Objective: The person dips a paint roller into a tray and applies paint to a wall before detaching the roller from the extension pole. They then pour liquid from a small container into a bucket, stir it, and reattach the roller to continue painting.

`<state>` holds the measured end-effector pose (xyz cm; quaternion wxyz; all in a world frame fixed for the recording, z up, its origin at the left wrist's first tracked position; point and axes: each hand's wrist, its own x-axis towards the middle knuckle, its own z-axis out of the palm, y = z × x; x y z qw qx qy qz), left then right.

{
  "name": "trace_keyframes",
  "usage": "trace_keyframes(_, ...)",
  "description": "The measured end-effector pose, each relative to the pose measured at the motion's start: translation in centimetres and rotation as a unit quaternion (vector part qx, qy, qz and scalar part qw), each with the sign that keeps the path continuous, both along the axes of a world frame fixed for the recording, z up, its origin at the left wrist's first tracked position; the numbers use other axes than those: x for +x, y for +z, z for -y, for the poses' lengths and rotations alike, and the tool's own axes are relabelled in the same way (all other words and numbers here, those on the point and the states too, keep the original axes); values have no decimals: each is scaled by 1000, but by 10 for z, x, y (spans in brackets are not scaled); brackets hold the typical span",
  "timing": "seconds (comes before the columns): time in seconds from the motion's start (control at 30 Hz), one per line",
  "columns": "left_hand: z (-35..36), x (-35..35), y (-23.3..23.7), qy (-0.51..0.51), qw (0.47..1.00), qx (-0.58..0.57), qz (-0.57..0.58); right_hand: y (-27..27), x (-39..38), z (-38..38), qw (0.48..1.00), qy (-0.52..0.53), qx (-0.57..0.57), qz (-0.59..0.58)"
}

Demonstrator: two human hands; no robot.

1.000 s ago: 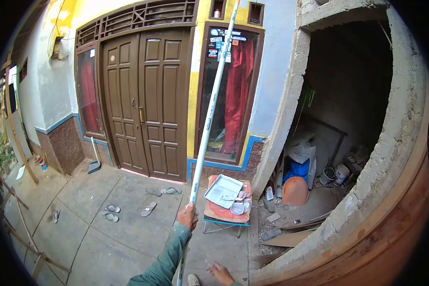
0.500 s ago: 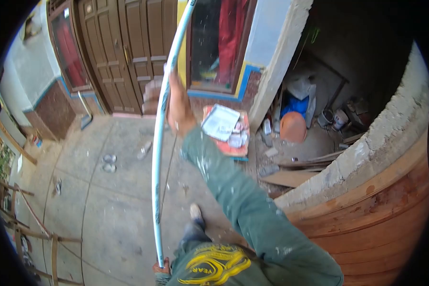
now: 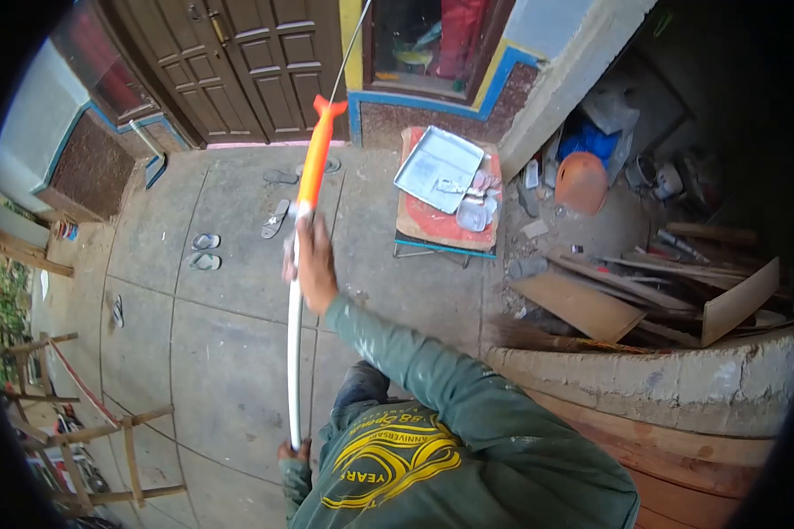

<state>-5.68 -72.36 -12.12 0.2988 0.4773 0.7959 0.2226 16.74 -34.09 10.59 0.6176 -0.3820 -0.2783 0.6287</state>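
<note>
A long white pole (image 3: 295, 379) stands nearly upright in view, with an orange grip (image 3: 312, 167) at its upper end and a thin metal rod (image 3: 351, 53) rising from that grip. My right hand (image 3: 314, 263) is around the pole just below the orange part, its fingers slightly blurred. Down at the pole's bottom end, my left hand (image 3: 295, 453) is closed on it, partly hidden by the sleeve. A paint-marked tray (image 3: 441, 166) and a clear tub (image 3: 473, 216) lie on a low red-topped table (image 3: 428, 227) to the right of my right hand.
Brown double doors (image 3: 282, 70) and a window (image 3: 423, 44) stand ahead. Sandals (image 3: 205, 262) lie on the concrete floor. Boards (image 3: 578, 304) and an orange bucket (image 3: 581, 182) are at right, beyond a rough low wall (image 3: 679, 383). A wooden frame (image 3: 132, 458) stands at lower left.
The orange grip and metal rod have come into view at the top of the pole. My right hand appears lower in view. The camera view has shifted, showing more of the boards at right.
</note>
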Motion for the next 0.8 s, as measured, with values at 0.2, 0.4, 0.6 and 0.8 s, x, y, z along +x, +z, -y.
trace_keyframes(0.2,-235,90,115,-63,987,23,149,-69,-12,44,991,109,-73,-3)
trace_keyframes(0.4,-266,108,76,-45,960,13,276,-102,33,0,987,122,-32,101)
trace_keyframes(0.6,-276,133,55,-33,925,-67,372,-159,67,-8,989,115,-58,78)
trace_keyframes(0.8,-268,130,22,-18,947,-101,304,-218,211,-29,961,158,-152,166)
